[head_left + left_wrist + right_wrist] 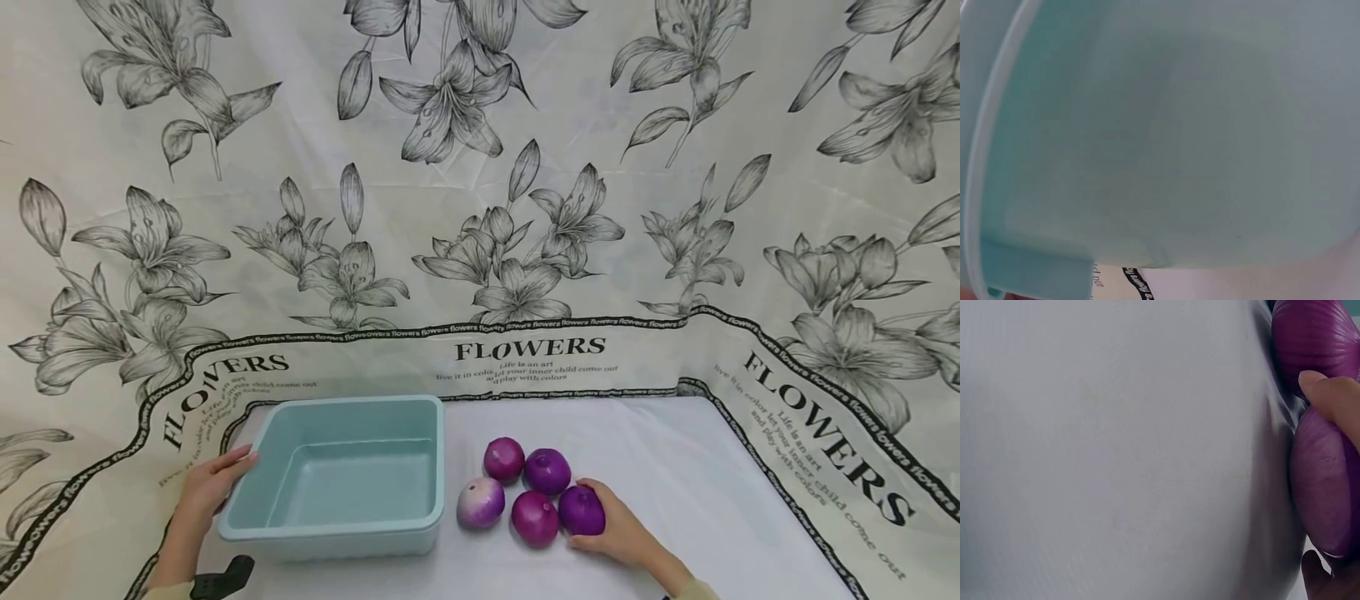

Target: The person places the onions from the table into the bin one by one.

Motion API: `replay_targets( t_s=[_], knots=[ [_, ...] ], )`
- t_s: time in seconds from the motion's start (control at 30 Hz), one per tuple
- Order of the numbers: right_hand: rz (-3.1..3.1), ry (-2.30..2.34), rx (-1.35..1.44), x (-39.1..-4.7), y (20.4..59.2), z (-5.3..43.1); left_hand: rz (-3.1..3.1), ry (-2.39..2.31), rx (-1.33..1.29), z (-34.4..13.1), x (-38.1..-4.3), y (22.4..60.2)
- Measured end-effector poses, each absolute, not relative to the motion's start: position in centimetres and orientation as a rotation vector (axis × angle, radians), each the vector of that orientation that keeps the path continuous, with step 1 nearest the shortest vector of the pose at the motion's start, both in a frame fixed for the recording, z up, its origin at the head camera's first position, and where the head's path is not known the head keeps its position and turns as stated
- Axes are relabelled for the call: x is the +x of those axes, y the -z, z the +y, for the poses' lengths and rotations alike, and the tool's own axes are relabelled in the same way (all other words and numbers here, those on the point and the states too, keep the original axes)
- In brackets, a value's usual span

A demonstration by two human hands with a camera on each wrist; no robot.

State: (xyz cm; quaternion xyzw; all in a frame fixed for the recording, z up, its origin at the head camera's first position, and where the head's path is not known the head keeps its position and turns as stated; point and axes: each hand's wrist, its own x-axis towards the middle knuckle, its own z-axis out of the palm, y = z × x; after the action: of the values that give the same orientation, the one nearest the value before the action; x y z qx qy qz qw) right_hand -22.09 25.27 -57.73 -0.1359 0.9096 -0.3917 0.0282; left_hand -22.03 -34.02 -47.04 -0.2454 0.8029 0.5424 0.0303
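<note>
A pale teal plastic basin (337, 527) stands on the left of the table, and nothing lies inside it. My left hand (213, 482) grips the basin's left rim, thumb over the top; in the left wrist view the basin wall (1166, 150) fills most of the picture. On the right, my right hand (618, 529) holds the rightmost purple onion (582, 510) between thumb and fingers. That onion (1324, 481) also shows at the right wrist view's edge. Close by sit a magenta onion (535, 518), a pale-topped onion (481, 502), a dark purple onion (547, 472) and a reddish-purple onion (504, 460).
A white cloth (675, 450) covers the table. Behind and at both sides hangs a curtain (525, 250) printed with flowers and lettering. A dark band (222, 578) is around the left wrist.
</note>
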Motion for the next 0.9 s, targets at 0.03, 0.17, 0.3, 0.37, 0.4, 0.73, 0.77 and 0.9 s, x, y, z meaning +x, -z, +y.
replay_targets(
  t_s=[0.03,0.17,0.3,0.37,0.4,0.73,0.77,0.9],
  knots=[
    [2.811,1.214,-0.395,-22.0,57.7,25.3,2.479,-1.671,-0.761,-34.0,-22.0,47.1],
    [2.833,1.223,-0.286,-21.4,57.5,25.6,2.503,-1.671,-0.760,-33.8,-21.9,47.5],
    [2.840,1.237,-0.224,-21.0,57.0,25.9,2.544,-1.642,-0.756,-33.6,-21.9,47.5],
    [2.848,1.232,-0.220,-20.8,56.6,26.0,2.558,-1.636,-0.761,-33.4,-22.0,47.3],
    [2.857,1.221,-0.223,-20.7,56.4,26.0,2.562,-1.639,-0.762,-33.3,-22.1,47.2],
    [2.895,1.226,-0.283,-21.0,52.1,25.0,2.581,-1.632,-0.811,-33.2,-22.2,47.3],
    [2.889,1.233,-0.289,-21.1,51.7,24.8,2.584,-1.624,-0.811,-33.3,-22.1,47.3],
    [2.882,1.236,-0.328,-21.7,50.1,23.9,2.591,-1.594,-0.816,-33.6,-22.0,47.1]
  ],
)
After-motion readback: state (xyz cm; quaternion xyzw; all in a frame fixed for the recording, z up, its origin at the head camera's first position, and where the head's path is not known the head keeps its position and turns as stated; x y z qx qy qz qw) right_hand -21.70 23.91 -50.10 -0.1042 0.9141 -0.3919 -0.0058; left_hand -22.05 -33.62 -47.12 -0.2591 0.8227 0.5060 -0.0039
